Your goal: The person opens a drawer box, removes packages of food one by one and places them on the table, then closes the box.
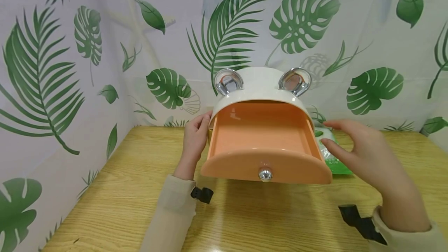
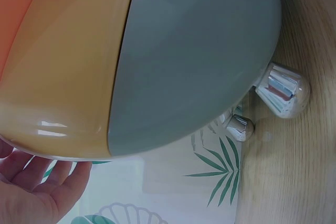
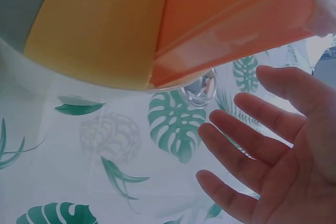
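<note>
A white drawer box (image 1: 262, 84) with two silver ear shapes (image 1: 295, 81) stands in front of me. Its orange top drawer (image 1: 259, 135) is pulled far out, with only bare floor showing inside. On the drawer's front is a round silver knob (image 1: 265, 174). My left hand (image 1: 195, 137) holds the box's left side, thumb at the front rim. The left wrist view shows a yellow tier (image 2: 68, 77) and a grey tier (image 2: 194, 61) below the orange one. My right hand (image 1: 371, 154), fingers spread and holding nothing, hovers to the right of the drawer, apart from it.
A green and white packet (image 1: 337, 162) lies on the wooden table (image 1: 140, 189), right of the box and partly hidden by it. Silver feet (image 2: 283, 90) support the box. A leaf-printed cloth (image 1: 168, 30) hangs behind and at the left.
</note>
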`<state>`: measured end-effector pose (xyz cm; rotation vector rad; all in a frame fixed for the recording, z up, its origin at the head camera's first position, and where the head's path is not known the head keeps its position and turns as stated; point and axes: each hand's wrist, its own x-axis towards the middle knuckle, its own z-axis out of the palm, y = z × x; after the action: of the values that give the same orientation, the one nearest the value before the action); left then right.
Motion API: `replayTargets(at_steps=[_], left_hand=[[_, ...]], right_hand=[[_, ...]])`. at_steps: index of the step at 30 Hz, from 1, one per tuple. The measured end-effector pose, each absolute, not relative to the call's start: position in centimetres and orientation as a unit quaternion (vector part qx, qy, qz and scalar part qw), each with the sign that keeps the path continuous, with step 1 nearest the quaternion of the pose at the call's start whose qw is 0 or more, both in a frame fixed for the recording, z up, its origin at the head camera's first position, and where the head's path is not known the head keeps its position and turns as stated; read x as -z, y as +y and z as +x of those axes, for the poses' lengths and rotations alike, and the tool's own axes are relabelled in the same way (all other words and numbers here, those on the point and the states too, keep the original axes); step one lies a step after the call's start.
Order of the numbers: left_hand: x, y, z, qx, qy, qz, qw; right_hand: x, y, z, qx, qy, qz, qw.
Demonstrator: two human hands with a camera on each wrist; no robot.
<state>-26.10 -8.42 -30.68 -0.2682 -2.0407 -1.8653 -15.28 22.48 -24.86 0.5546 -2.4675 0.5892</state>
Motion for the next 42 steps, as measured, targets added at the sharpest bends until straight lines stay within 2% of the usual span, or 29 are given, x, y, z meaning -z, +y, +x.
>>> replayTargets(at_steps=[4,16,29,42], left_hand=[[30.7,-8.4,-26.0,0.657,-0.725,-0.095,0.183],[30.9,-8.5,-26.3,0.659,-0.724,-0.096,0.178],[30.9,-8.4,-26.2,0.650,-0.729,-0.101,0.192],[30.9,-8.4,-26.2,0.648,-0.730,-0.099,0.192]], right_hand=[[24.6,22.2,-14.6,-0.213,-0.906,0.214,0.298],[24.1,21.6,-13.1,-0.205,-0.902,0.217,0.313],[24.0,20.4,-12.6,-0.212,-0.836,0.291,0.413],[24.0,19.0,-12.2,-0.234,-0.794,0.327,0.457]])
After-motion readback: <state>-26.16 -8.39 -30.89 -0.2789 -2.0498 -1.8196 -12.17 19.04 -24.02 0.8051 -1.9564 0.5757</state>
